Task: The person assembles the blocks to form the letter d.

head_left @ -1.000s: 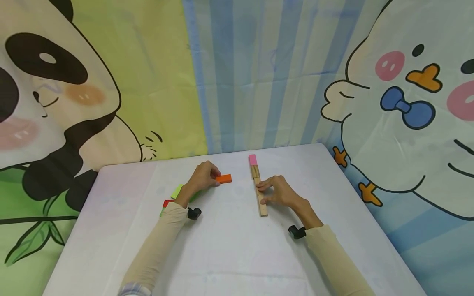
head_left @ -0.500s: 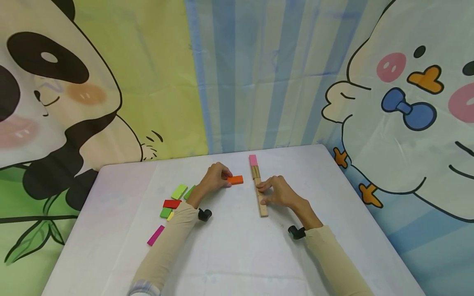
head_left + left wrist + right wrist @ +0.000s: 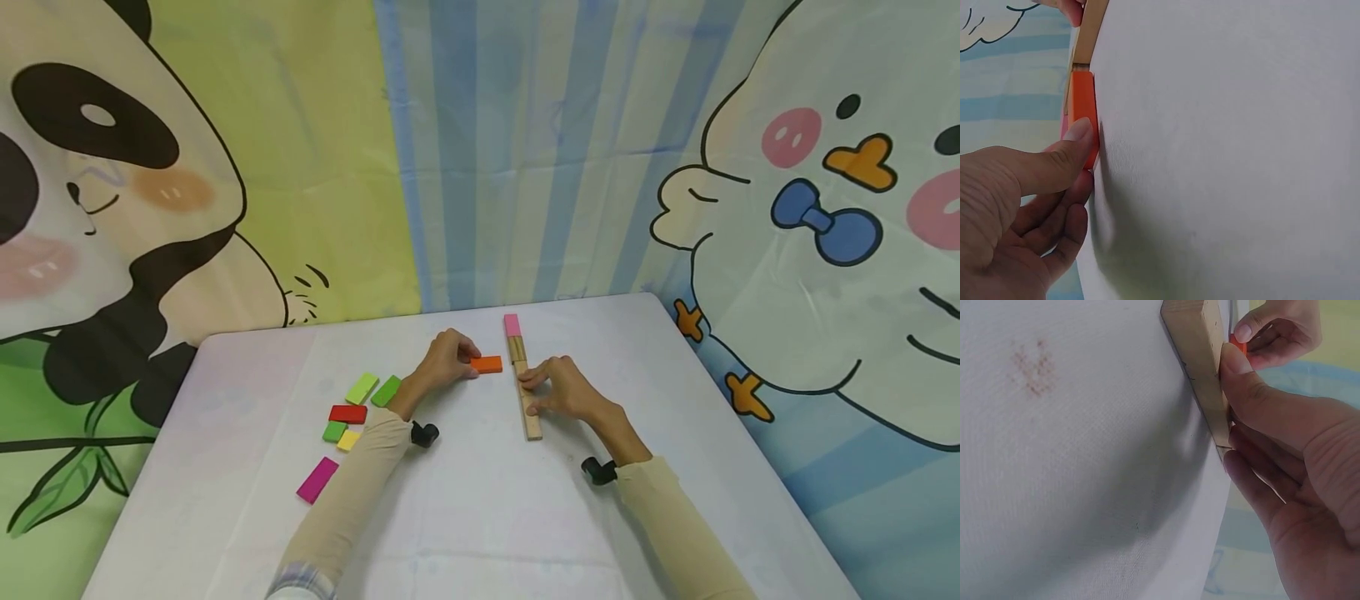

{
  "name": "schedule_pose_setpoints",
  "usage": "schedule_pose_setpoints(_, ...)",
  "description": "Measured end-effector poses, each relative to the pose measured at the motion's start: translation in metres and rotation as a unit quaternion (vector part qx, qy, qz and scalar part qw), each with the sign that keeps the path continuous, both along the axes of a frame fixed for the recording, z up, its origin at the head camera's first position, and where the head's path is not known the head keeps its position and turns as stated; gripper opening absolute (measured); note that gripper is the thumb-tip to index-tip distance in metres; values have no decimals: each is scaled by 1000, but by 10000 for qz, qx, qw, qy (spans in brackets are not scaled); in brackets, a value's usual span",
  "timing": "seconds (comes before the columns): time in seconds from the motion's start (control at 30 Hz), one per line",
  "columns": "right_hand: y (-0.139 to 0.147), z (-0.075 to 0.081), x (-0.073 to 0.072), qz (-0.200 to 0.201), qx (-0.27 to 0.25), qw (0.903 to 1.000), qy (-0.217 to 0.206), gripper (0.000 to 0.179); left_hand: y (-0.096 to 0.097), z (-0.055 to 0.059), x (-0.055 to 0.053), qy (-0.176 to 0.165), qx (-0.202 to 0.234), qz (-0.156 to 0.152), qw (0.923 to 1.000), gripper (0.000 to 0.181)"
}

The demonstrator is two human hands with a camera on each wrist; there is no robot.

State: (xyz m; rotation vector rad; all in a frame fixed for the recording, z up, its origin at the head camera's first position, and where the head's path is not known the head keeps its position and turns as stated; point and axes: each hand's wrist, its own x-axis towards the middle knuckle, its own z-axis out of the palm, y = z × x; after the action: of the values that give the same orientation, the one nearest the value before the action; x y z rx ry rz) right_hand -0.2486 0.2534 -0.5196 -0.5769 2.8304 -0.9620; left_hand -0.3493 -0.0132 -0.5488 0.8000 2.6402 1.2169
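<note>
An orange block (image 3: 489, 364) is pinched between thumb and fingers of my left hand (image 3: 444, 358), low over the table just left of a strip of wooden blocks (image 3: 534, 428). In the head view a small gap separates it from the strip. My right hand (image 3: 572, 390) rests thumb and fingertips along the top of the plain wooden part; the left wrist view shows a fingertip (image 3: 1072, 12) at its upper edge. The strip runs away from me and ends in a pink block (image 3: 512, 325) beyond a darker wooden section (image 3: 517, 348).
Left of the left forearm lie a lime block (image 3: 362, 388), two green blocks (image 3: 386, 392), a red block (image 3: 348, 414), a yellow block (image 3: 348, 440) and a magenta block (image 3: 317, 480). A printed cloth (image 3: 495, 167) hangs behind the white table (image 3: 480, 508).
My left hand has moved right with the orange block, toward the strip. Its forearm uncovers more of the coloured blocks at left. The right hand stays where it was.
</note>
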Motion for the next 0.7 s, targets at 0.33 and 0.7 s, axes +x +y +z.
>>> schedule_pose_setpoints(0.33,0,-1,0,-25,-17,10000,13,50,6,0,-1,-121,64,-107,9998,26)
schedule_pose_setpoints(0.7,0,0,0,-34,-57,10000,32,50,10,2,-3,-26,27,-278,9996,24)
